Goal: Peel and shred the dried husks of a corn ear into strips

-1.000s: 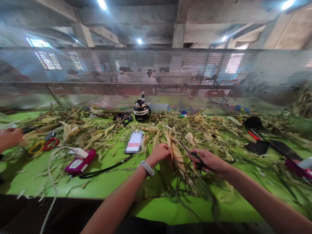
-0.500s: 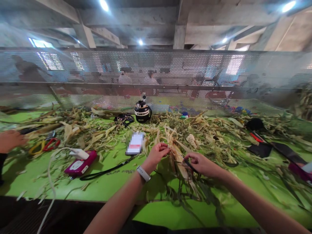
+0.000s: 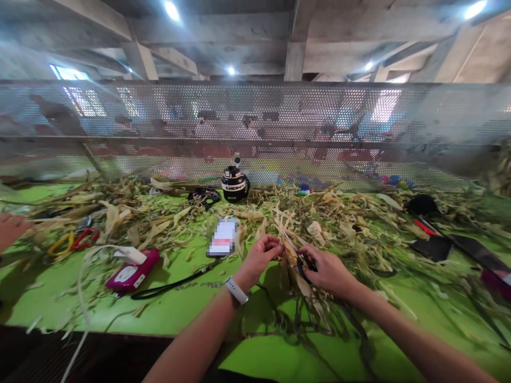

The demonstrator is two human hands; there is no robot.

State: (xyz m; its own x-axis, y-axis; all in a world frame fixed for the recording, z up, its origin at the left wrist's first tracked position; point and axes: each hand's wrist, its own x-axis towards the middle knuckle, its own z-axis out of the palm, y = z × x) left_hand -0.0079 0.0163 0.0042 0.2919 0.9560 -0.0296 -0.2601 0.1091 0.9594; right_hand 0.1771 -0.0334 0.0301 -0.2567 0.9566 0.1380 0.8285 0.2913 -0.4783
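Observation:
My left hand (image 3: 263, 255), with a white band on its wrist, is closed in a pinch on a bundle of dry corn husks (image 3: 288, 263) above the green table. Pale husk strips stick up past the fingertips, and longer pieces hang down below. My right hand (image 3: 323, 268) grips dark-handled scissors (image 3: 304, 267) just right of the bundle. Their blades point toward the husks near my left fingertips; whether they touch is too small to make out.
Husk scraps (image 3: 355, 218) cover much of the green table (image 3: 191, 314). A phone (image 3: 223, 236), a magenta power bank (image 3: 133, 270) with a white cable, a black ENERGY bottle (image 3: 235, 186) and red-handled scissors (image 3: 84, 238) lie around. Another person's hand (image 3: 11, 229) is at far left. A perforated screen (image 3: 171, 119) stands behind.
My right hand has turned, and the scissors' handle loops now show more fully beside the bundle. My left hand keeps its pinch. The other person's hand has shifted left.

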